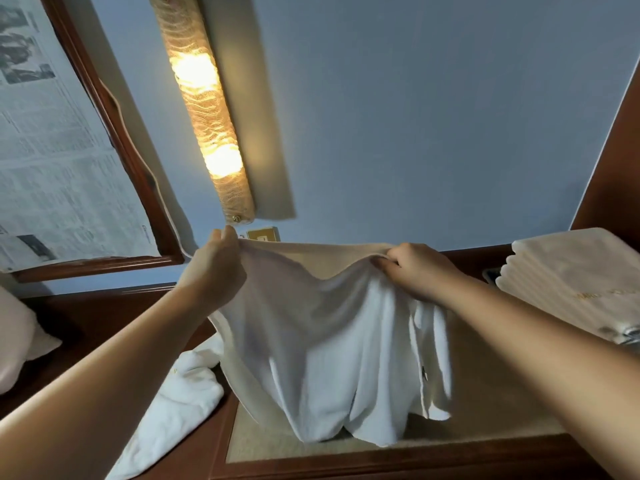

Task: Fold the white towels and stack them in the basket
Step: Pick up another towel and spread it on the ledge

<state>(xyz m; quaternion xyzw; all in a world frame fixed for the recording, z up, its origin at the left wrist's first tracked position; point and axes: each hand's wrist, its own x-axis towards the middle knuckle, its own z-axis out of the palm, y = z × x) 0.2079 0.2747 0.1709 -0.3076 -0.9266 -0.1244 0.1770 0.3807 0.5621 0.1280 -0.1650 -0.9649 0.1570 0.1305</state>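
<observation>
1. Bare forearms reach forward from the bottom corners of the view, both raised over a dark wooden table (398, 460) with a beige inset top.
2. Left hand (214, 268) pinches the upper left corner of a white terry towel (329, 348), fingers curled round the hem.
3. Right hand (419, 271) grips the upper right part of the same hem, fingers bunched into the cloth.
4. Held up between the hands, the white terry towel hangs in loose folds, its lower edge touching the beige inset.
5. Another crumpled white towel (173, 410) lies on the table's left side, trailing over the edge.
6. A stack of folded white towels (575, 282) sits at the right; what it rests on cannot be told.
7. A lit amber wall lamp (207, 112) and a wood-framed mirror covered with newspaper (52, 150) hang on the blue wall behind.
</observation>
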